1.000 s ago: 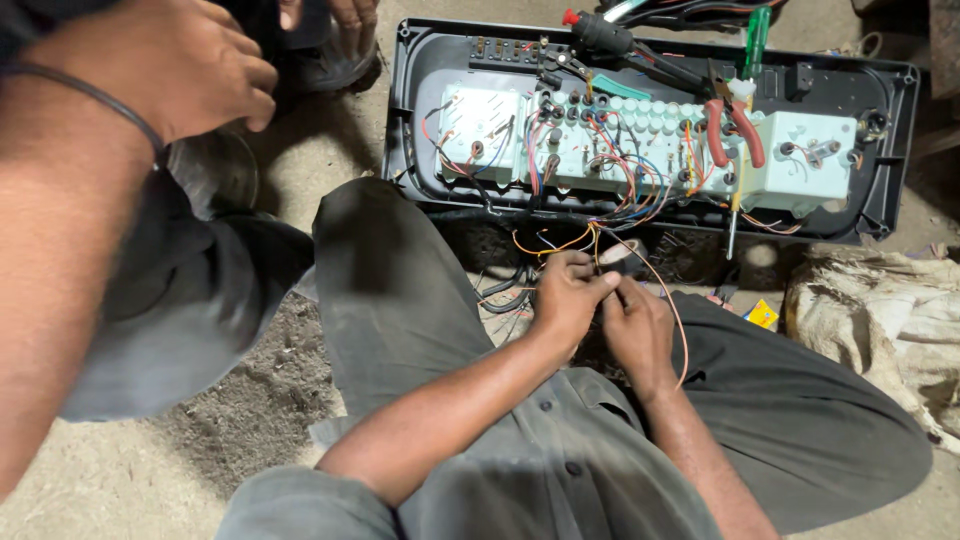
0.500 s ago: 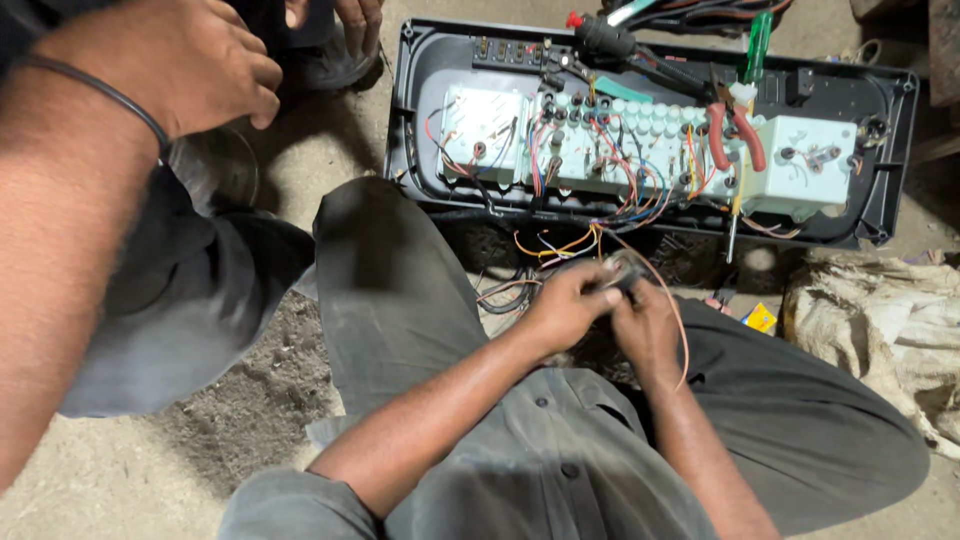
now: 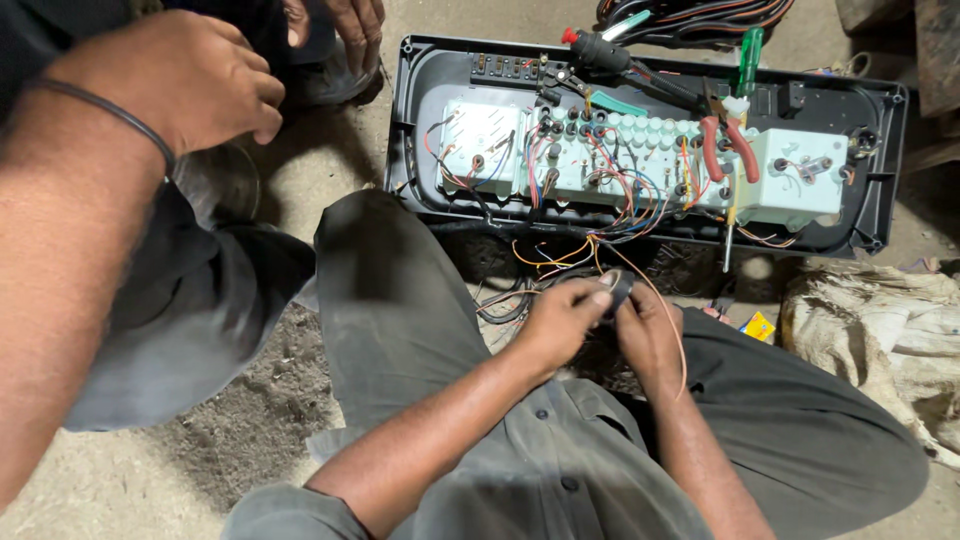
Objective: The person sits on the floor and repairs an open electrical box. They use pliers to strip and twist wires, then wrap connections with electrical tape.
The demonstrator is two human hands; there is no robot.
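My left hand (image 3: 558,322) and my right hand (image 3: 650,335) meet over my lap, fingertips pinched together on a small black part (image 3: 617,287). Thin orange wires (image 3: 668,320) run from it, one looping down past my right wrist, the others up toward a black instrument housing (image 3: 420,130) on the ground in front of me. Inside the housing sits a pale green board (image 3: 790,190) crossed by many coloured wires. My knees in grey trousers frame the hands.
Red-handled pliers (image 3: 728,148), a green screwdriver (image 3: 748,55) and a red-tipped tool (image 3: 600,48) lie on the housing. Another person's forearm with a dark wristband and a closed fist (image 3: 190,85) fills the left. A second hand (image 3: 345,22) is at the top. A dirty sack (image 3: 880,330) lies right.
My fingers have shifted on the small part, the left thumb now stretched over it. The other person's fist has stayed almost still.
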